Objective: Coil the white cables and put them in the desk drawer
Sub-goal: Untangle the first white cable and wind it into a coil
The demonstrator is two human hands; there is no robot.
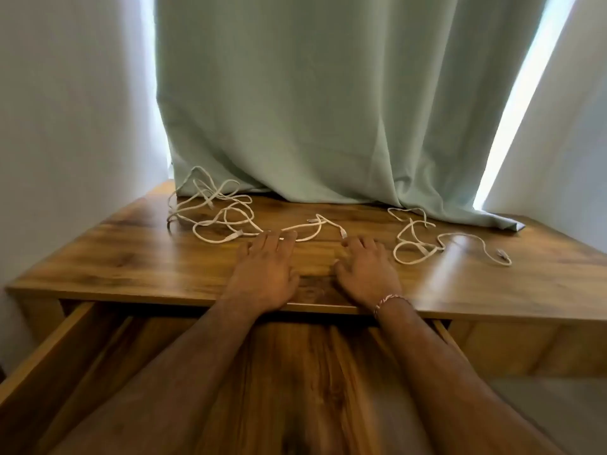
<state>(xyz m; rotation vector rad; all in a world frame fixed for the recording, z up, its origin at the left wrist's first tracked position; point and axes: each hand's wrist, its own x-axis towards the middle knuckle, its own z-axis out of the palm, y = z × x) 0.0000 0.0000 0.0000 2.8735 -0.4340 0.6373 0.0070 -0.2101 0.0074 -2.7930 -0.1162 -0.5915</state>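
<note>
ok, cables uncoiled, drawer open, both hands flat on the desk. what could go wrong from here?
1. The left tangle of cables overlaps itself heavily and could knot if pulled from one end.
2. Its far loops touch the curtain hem and may snag or drag the fabric.
3. The right cable lies apart from the right hand; with the left hand nearest the tangle, it could be left behind. The drawer looks open.

Two hands lay flat on the desk (131, 257) near its front edge, the left hand (264, 274) beside the right hand (366, 274), above the pulled-out drawer (49, 362) below. A cable tangle (210, 208) sprawled behind and left of the left hand, one strand touching its fingertips, while a second cable (417, 244) lay right of the right hand. The curtain (312, 110) hung behind, its hem resting on the desk's rear.
</note>
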